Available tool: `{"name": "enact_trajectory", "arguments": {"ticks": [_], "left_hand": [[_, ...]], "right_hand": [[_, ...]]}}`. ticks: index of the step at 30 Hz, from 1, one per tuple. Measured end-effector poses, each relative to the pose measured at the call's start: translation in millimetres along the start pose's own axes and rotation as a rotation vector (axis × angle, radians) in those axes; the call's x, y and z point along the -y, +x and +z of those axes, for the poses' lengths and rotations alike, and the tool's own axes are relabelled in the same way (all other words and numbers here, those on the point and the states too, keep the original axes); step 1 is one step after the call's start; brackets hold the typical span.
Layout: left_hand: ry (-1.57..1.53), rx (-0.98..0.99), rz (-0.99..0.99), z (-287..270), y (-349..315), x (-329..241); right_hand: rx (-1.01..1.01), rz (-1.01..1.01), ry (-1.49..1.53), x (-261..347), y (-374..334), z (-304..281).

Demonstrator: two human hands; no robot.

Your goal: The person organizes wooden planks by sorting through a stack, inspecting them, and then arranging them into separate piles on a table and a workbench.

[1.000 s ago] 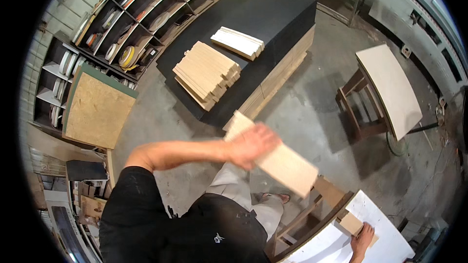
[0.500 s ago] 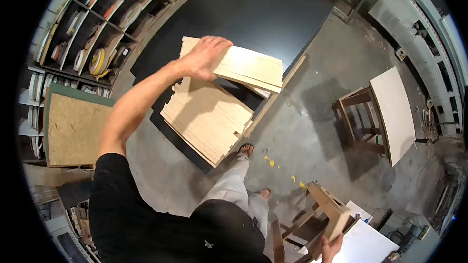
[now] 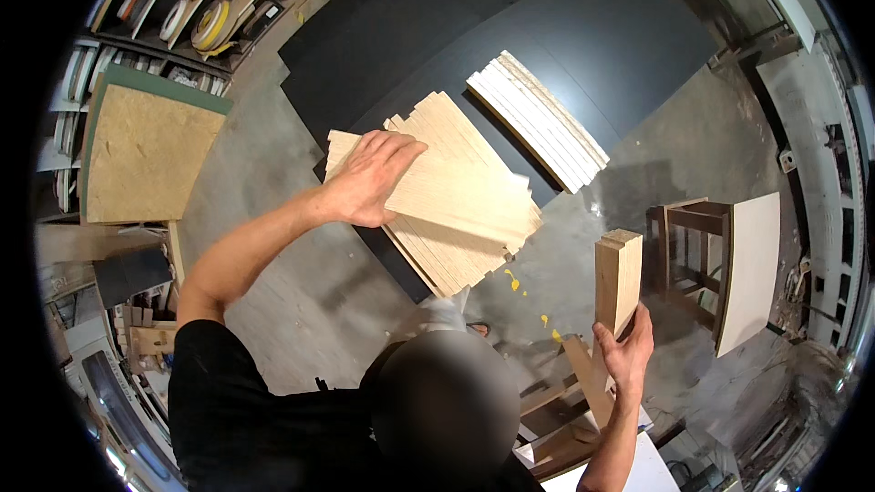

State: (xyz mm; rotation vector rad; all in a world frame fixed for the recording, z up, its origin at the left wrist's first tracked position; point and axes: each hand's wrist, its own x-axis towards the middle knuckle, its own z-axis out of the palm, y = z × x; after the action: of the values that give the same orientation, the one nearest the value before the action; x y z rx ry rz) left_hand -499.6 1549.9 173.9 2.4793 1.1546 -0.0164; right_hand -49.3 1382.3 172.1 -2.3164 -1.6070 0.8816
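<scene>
My left hand (image 3: 369, 180) is closed over the left end of a bundle of pale wood-coloured board strips (image 3: 460, 205), thumb on the near side. The bundle lies slantwise over a wide stack of similar strips (image 3: 451, 141); whether it rests on them or is held just above, I cannot tell. At right, my right hand (image 3: 627, 346) grips the lower part of a narrow bundle of strips (image 3: 618, 278), held upright with its rough end up. Beyond the wide stack, a row of white-edged strips (image 3: 538, 123) lies on the black panel (image 3: 592, 46).
A small dark wooden stand with a pale board (image 3: 749, 273) is at the right. Another wooden frame (image 3: 583, 378) and a white tabletop (image 3: 620, 466) are near my right forearm. Shelves with edging rolls (image 3: 211, 25) and a leaning brown panel (image 3: 155, 146) stand at the left.
The left-hand bundle has moved off the white-edged strips, toward me, over the wide stack. My right hand has risen with its bundle, now turned upright. The view has shifted.
</scene>
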Motion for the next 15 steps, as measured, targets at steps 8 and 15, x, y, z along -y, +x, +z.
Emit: {"name": "enact_trajectory", "arguments": {"ticks": [8,15], "left_hand": [[-0.07,-0.166,-0.122,15,-3,11],[-0.003,0.054,0.262,-11,35,15]], "right_hand": [[0.079,0.064,0.114,3,-10,12],[0.065,0.053,0.057,2,-10,10]]}}
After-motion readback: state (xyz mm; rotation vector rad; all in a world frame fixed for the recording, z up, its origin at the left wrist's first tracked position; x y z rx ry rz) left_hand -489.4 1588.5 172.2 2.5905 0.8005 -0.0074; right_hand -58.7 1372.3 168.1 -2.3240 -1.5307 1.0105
